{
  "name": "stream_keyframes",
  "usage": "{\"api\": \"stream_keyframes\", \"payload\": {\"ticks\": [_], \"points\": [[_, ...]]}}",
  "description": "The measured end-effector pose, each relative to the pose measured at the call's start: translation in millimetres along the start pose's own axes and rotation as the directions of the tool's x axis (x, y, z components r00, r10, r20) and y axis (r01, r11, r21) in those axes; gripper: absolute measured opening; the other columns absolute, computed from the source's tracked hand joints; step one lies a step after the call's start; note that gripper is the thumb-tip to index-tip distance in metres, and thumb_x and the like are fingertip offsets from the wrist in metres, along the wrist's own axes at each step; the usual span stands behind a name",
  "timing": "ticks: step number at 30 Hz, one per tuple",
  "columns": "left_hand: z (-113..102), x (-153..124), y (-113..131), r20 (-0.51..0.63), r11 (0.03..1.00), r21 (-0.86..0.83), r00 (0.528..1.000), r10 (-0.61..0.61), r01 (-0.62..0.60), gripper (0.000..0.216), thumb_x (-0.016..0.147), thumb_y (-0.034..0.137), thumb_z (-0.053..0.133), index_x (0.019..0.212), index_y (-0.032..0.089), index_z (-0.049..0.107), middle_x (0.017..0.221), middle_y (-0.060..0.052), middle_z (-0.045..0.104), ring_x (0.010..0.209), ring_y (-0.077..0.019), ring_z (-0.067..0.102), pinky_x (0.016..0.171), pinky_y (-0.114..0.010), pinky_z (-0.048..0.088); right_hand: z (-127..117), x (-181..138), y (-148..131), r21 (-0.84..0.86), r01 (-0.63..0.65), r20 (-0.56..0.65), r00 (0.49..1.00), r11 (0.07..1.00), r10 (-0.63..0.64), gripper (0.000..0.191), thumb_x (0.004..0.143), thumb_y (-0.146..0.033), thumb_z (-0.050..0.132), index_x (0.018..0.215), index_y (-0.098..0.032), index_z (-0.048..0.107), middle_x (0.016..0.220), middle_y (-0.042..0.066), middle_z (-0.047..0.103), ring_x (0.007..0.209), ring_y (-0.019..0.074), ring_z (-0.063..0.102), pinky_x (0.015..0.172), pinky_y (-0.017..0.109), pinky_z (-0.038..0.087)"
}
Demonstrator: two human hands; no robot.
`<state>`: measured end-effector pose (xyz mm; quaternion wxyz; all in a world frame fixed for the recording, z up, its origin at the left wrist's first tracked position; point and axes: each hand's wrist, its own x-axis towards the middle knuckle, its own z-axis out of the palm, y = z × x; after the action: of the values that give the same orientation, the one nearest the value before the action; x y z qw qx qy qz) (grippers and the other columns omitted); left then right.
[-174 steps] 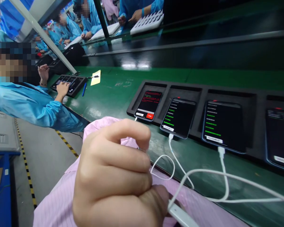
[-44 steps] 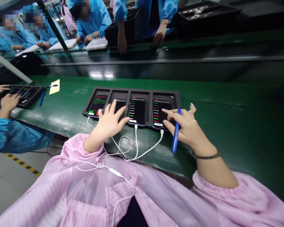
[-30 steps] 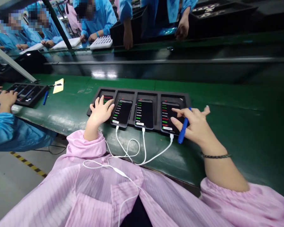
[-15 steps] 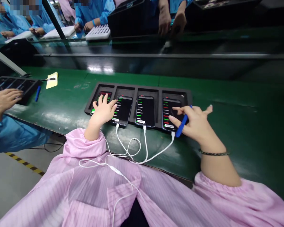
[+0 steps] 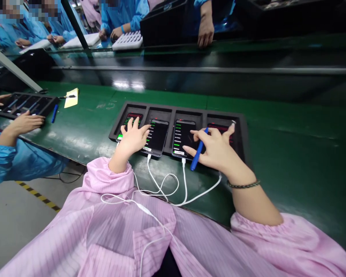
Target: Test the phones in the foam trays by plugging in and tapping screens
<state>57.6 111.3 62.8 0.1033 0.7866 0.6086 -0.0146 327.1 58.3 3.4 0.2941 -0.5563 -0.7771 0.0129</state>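
On near green bench (image 5: 291, 154), middle smartphones (image 5: 159, 140) cabled, screen lists (image 5: 177, 134) seemingly part-done; left hand (image 5: 132, 140) splayed, empty, right hand (image 5: 219, 152) half-curled round blue pen (image 5: 196, 157).

Green bench (image 5: 291, 154) here, black tray (image 5: 161, 114) | blue pen (image 5: 200, 149) over tray | tray's phones (image 5: 158, 138) glowing green, white, red on black | pink pinstriped smock (image 5: 118, 231)!

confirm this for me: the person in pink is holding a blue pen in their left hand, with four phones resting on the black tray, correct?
Not quite: the blue pen is in the right hand, not the left hand, as the head view shows. Four phones do rest on the black tray.
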Motion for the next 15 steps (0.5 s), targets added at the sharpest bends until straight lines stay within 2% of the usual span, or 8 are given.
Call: {"api": "stream_keyframes", "payload": {"ticks": [4, 8, 10, 12, 15], "points": [[1.7, -1.5, 3.1, -0.010, 1.000, 0.006, 1.000, 0.016, -0.016, 0.047, 0.105, 0.037, 0.032, 0.147, 0.034, 0.055, 0.169, -0.012, 0.025, 0.157, -0.0373, 0.018, 0.117, -0.070, 0.023, -24.8, -8.3, 0.3, 0.025, -0.010, -0.121, 0.993, 1.000, 0.013, 0.037, 0.092, -0.059, 0.057, 0.106, -0.025, 0.058, 0.103, 0.010, 0.068, 0.103, 0.0345, 0.063, 0.116, 0.080, 0.005], [0.6, 1.1, 5.1, 0.005, 1.000, -0.001, 1.000, 0.017, -0.017, 0.048, 0.105, 0.036, 0.032, 0.147, 0.035, 0.054, 0.170, -0.010, 0.025, 0.156, -0.0371, 0.018, 0.117, -0.070, 0.023, -41.9, -15.9, -1.1, 0.051, -0.036, -0.209, 0.977, 0.998, 0.046, 0.028, 0.091, -0.052, 0.058, 0.092, -0.025, 0.052, 0.111, 0.010, 0.071, 0.106, 0.0352, 0.066, 0.115, 0.075, 0.019], [-4.5, 1.4, 0.7, -0.028, 1.000, -0.027, 1.000, 0.013, -0.014, 0.049, 0.105, 0.037, 0.031, 0.150, 0.036, 0.049, 0.170, -0.009, 0.025, 0.156, -0.0346, 0.018, 0.117, -0.066, 0.025, -43.6, -18.2, -2.1, 0.069, -0.022, -0.248, 0.968, 0.997, 0.039, 0.027, 0.090, -0.049, 0.059, 0.086, -0.024, 0.048, 0.113, 0.011, 0.072, 0.104, 0.0346, 0.068, 0.114, 0.072, 0.025], [-11.9, -2.8, -10.0, -0.106, 0.998, -0.059, 0.994, -0.031, 0.025, 0.051, 0.105, 0.039, 0.028, 0.153, 0.035, 0.045, 0.168, -0.008, 0.028, 0.154, -0.0316, 0.022, 0.118, -0.062, 0.027, -43.2, -20.3, -2.9, 0.070, 0.020, -0.303, 0.953, 0.997, 0.003, 0.027, 0.091, -0.047, 0.060, 0.083, -0.024, 0.046, 0.111, 0.011, 0.074, 0.099, 0.0328, 0.070, 0.113, 0.068, 0.031], [-20.5, -21.0, -34.0, -0.209, 0.978, -0.076, 0.956, -0.207, 0.195, 0.052, 0.104, 0.040, 0.029, 0.150, 0.028, 0.050, 0.157, -0.015, 0.045, 0.145, -0.0331, 0.036, 0.115, -0.061, 0.031, -43.1, -24.4, -2.5, 0.065, 0.093, -0.388, 0.920, 0.993, -0.061, 0.024, 0.090, -0.040, 0.062, 0.080, -0.024, 0.046, 0.100, 0.009, 0.075, 0.090, 0.0305, 0.073, 0.107, 0.061, 0.043]]}}
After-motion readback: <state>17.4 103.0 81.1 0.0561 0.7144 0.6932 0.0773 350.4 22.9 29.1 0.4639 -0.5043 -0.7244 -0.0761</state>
